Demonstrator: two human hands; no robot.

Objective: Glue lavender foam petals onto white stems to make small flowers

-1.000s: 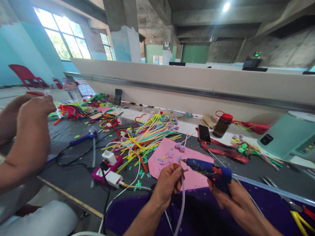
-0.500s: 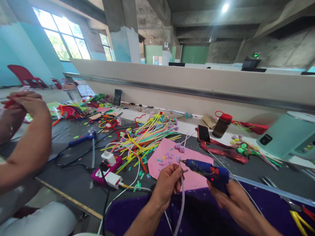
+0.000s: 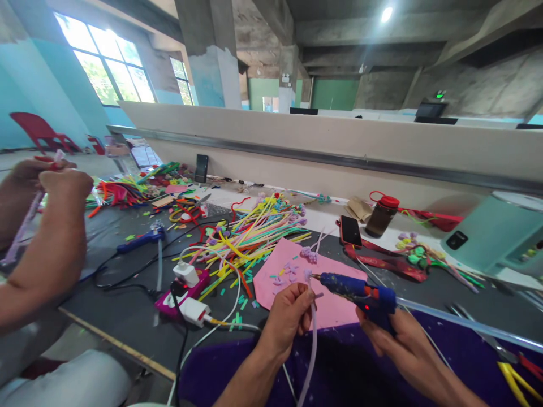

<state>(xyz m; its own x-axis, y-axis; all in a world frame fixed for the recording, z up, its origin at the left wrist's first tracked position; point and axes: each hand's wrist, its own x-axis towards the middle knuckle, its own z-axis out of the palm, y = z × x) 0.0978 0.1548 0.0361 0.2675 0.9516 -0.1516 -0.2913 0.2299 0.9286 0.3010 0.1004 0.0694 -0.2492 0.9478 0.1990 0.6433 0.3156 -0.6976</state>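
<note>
My left hand (image 3: 289,314) pinches a pale lilac pipe cleaner stem (image 3: 313,350), which hangs down in a curve below the fingers. A small lilac tuft (image 3: 307,275) tops it. In my right hand (image 3: 392,333) is a blue hot glue gun (image 3: 356,290) with a small red light; its nozzle points left and is at or very near the tuft. Whether they touch I cannot tell. Below lies a pink sheet (image 3: 339,311) with short lilac, teal and yellow snippets (image 3: 288,274) and a finished-looking lilac cluster (image 3: 309,254) on stems.
Many coloured stems (image 3: 254,232) lie in a pile behind. A purple power strip (image 3: 182,299) with cables sits at left, near another glue gun (image 3: 142,240). A phone (image 3: 350,232) and bottle (image 3: 382,216) stand back right; scissors (image 3: 515,379) lie at right. A co-worker's arms (image 3: 63,226) work at far left.
My hands, the stem and the glue gun keep nearly the same places. At left, the co-worker's hands have shifted and a lilac strip now hangs in view from them.
</note>
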